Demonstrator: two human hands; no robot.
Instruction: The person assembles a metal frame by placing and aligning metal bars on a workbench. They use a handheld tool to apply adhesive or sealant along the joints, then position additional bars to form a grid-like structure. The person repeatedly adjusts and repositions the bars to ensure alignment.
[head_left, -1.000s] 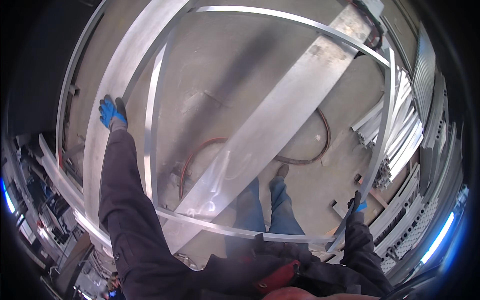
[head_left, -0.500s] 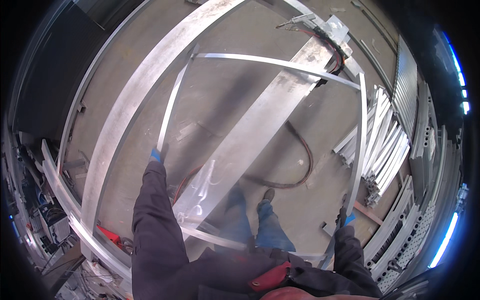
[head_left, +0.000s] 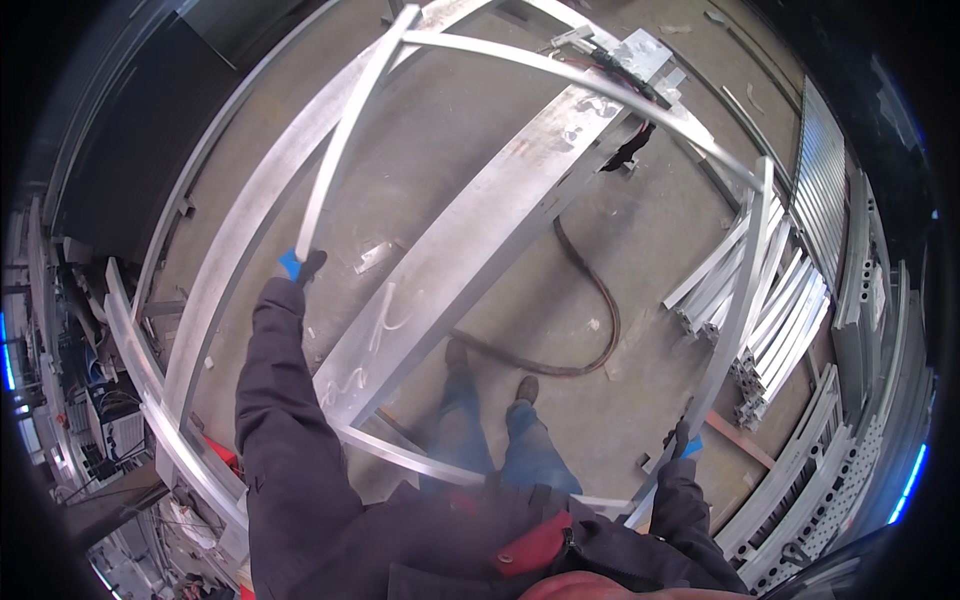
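A large rectangular frame of pale metal tube [head_left: 560, 70] is held up around my body, its near bar [head_left: 420, 460] crossing in front of my waist. My left hand [head_left: 308, 264], in a dark glove with a blue cuff, closes around the frame's left side bar. On the right side bar, low down, my right hand [head_left: 683, 440] grips in a matching glove. Below the frame a wide metal beam [head_left: 470, 230] runs diagonally, with a welding torch and its cables [head_left: 630, 80] lying at the far end.
Cut metal tubes [head_left: 770, 310] lie stacked at the right, beside perforated profiles [head_left: 830, 480]. A second long beam [head_left: 240, 220] curves along the left. A dark hose [head_left: 600, 340] loops across the floor near my feet. Something red [head_left: 222, 452] shows at the lower left.
The frame has tilted and swung, its far corners moving outward and upward in view. My left hand has shifted up and left with it. Both hands keep their hold.
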